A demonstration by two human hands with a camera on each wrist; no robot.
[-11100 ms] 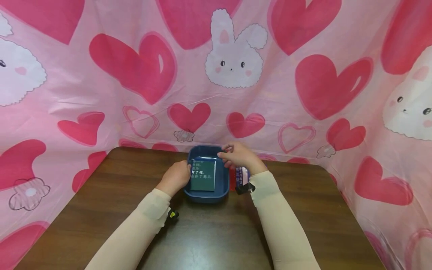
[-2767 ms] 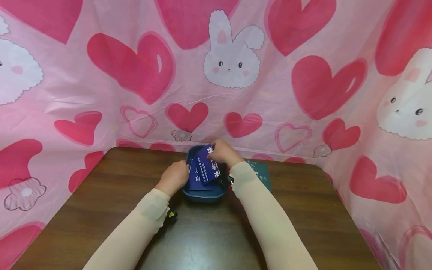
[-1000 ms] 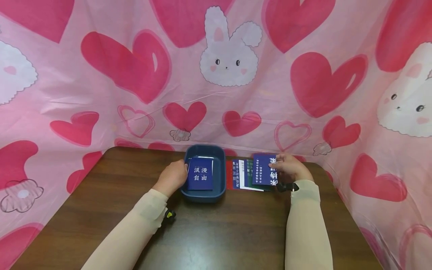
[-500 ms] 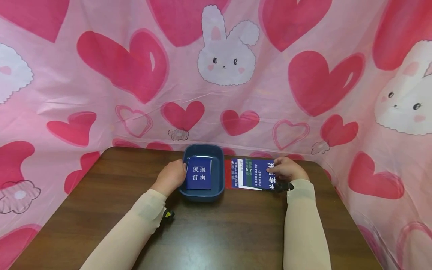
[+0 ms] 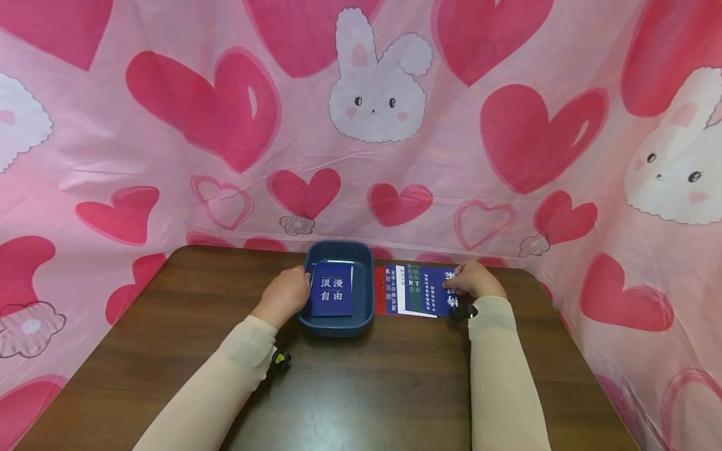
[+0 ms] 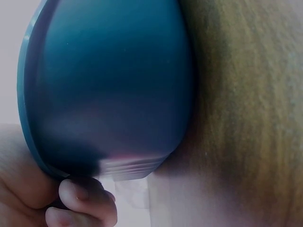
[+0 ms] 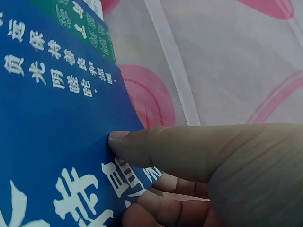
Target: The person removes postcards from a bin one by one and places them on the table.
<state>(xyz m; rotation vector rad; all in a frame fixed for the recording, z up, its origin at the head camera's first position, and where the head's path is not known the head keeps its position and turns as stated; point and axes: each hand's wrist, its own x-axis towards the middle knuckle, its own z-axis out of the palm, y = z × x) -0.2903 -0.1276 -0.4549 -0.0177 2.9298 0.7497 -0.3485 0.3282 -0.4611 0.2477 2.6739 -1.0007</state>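
Note:
My left hand [image 5: 284,294] grips the left rim of a dark blue plastic tub [image 5: 363,282]; in the left wrist view its fingers curl at the rim of the tub [image 6: 109,85]. Inside lies a dark blue card with white characters [image 5: 331,308]. To the right, my right hand [image 5: 478,280] pinches the right edge of another blue card [image 5: 439,275], thumb on top and fingers beneath. In the right wrist view this blue card [image 7: 57,123] overlaps a green card [image 7: 83,28]. Left of these are a white card [image 5: 401,304], a further blue card [image 5: 390,305] and a red card [image 5: 380,297], overlapping in a row.
The brown wooden table [image 5: 361,388] carries everything. A pink curtain [image 5: 316,144] with hearts and rabbits hangs close behind the tub and cards, and along both sides. A small black wrist camera [image 5: 462,312] sits by the right cuff.
My right hand has taken the blue card from the tub to the right, lowered it over the green card and slid it slightly left. The left hand keeps its grip on the tub.

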